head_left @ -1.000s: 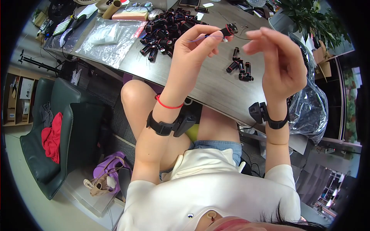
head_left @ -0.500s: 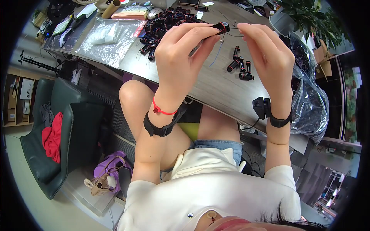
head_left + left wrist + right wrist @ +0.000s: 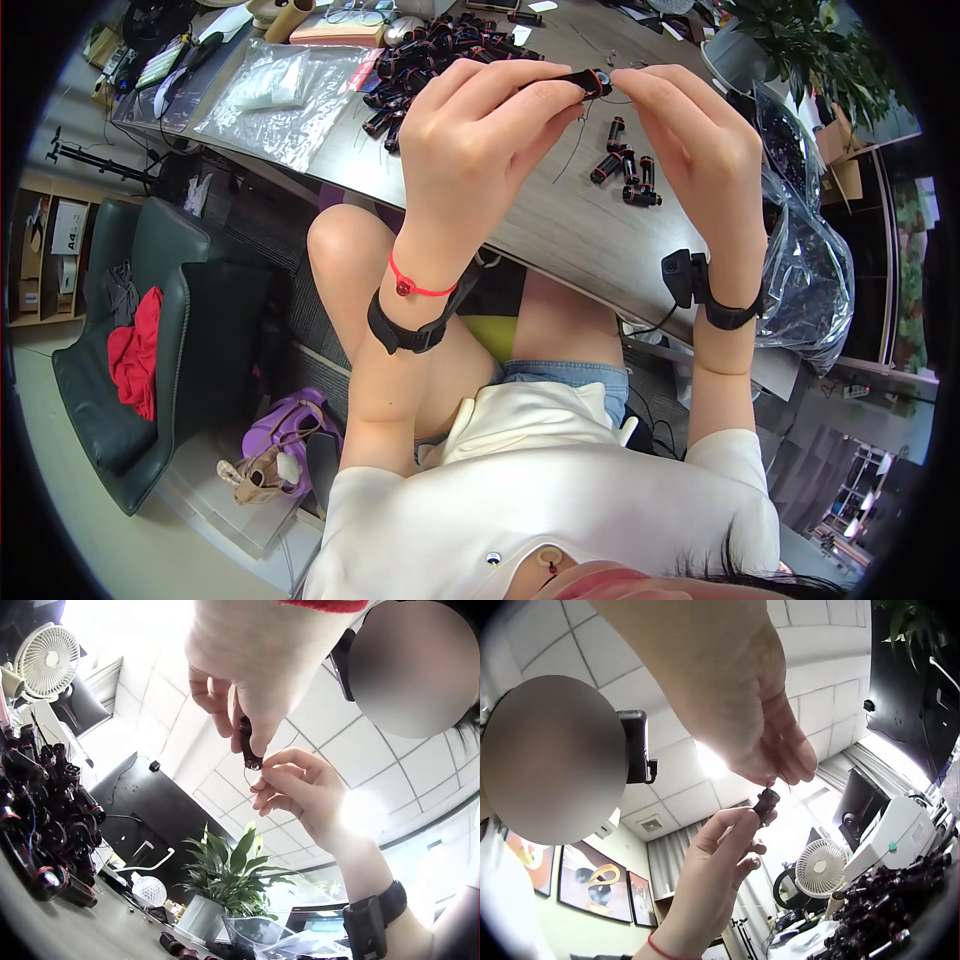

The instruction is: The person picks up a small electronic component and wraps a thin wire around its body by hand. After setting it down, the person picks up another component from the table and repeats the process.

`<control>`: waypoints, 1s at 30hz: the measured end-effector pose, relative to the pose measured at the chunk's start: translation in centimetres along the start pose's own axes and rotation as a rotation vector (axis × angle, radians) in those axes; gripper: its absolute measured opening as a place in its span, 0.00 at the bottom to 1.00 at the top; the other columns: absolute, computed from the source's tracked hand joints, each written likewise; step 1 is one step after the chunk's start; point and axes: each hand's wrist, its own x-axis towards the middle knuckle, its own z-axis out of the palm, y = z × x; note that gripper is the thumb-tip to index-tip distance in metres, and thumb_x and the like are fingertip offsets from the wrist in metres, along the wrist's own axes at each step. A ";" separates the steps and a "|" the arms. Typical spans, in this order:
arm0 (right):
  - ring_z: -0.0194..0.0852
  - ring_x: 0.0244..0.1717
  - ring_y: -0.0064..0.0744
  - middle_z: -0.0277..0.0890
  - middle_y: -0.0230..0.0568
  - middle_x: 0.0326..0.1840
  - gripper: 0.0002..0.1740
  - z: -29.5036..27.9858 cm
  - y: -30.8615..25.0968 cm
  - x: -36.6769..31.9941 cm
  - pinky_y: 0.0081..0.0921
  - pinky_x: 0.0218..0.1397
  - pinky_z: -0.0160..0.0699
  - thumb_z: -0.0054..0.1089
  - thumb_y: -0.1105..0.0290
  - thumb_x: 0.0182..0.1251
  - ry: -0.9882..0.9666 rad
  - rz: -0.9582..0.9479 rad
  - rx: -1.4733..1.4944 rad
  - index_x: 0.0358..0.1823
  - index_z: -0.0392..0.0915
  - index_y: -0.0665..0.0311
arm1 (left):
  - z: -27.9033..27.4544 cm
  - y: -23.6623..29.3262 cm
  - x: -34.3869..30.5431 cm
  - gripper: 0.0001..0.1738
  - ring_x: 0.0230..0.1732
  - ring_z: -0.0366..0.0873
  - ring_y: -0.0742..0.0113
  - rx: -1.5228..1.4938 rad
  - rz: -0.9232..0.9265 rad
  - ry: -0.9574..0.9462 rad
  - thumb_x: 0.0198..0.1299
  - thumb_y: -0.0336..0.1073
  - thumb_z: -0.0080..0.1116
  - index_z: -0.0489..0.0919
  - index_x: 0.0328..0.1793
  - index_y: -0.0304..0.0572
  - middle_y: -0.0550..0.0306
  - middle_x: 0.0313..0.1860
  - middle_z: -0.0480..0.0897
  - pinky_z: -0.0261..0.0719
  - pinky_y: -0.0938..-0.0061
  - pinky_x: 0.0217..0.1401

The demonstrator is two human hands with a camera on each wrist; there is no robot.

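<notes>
My left hand (image 3: pixel 470 135) holds a small black cylindrical part (image 3: pixel 588 82) with a red ring, up above the table. One thin dark wire (image 3: pixel 571 155) hangs down from it. In the left wrist view the part (image 3: pixel 248 744) points downward from my fingers, its end facing the other hand. My right hand (image 3: pixel 695 140) has its thumb and fingertips together right at that end, pinching a thin wire. The right wrist view shows the part (image 3: pixel 766 801) just under the right fingertips.
A heap of similar black parts (image 3: pixel 440 60) covers the table's back middle, and several more (image 3: pixel 625 165) lie in a small group nearer. Left of the heap is a clear plastic bag (image 3: pixel 285 95). A potted plant (image 3: pixel 800 45) and a large plastic bag (image 3: pixel 810 290) stand at right.
My left hand has turned over, back of hand upward, with the part still held. The right hand has moved left to the part's end, its fingertips now closed together.
</notes>
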 end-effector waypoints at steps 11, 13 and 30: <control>0.81 0.38 0.22 0.80 0.36 0.36 0.16 -0.5 0.7 0.0 0.18 0.43 0.80 0.55 0.80 0.67 -0.238 0.337 0.625 0.57 0.75 0.69 | 0.0 -0.3 0.0 0.14 0.35 0.80 0.65 -0.167 0.022 0.026 0.43 0.24 0.71 0.82 0.38 0.43 0.61 0.41 0.86 0.78 0.75 0.37; 0.81 0.38 0.22 0.80 0.36 0.36 0.16 -0.5 0.9 -0.1 0.18 0.43 0.80 0.55 0.79 0.68 -0.252 0.343 0.640 0.56 0.75 0.69 | 0.0 -0.4 0.1 0.13 0.36 0.80 0.64 -0.166 0.040 0.018 0.43 0.23 0.71 0.82 0.37 0.43 0.61 0.41 0.86 0.78 0.75 0.37; 0.82 0.38 0.24 0.80 0.39 0.36 0.13 0.1 0.0 -0.1 0.18 0.41 0.80 0.58 0.79 0.64 -0.187 0.275 0.408 0.51 0.77 0.70 | 0.6 -0.3 -0.2 0.08 0.33 0.79 0.68 -0.225 -0.075 -0.039 0.52 0.25 0.66 0.80 0.39 0.38 0.58 0.40 0.84 0.74 0.79 0.31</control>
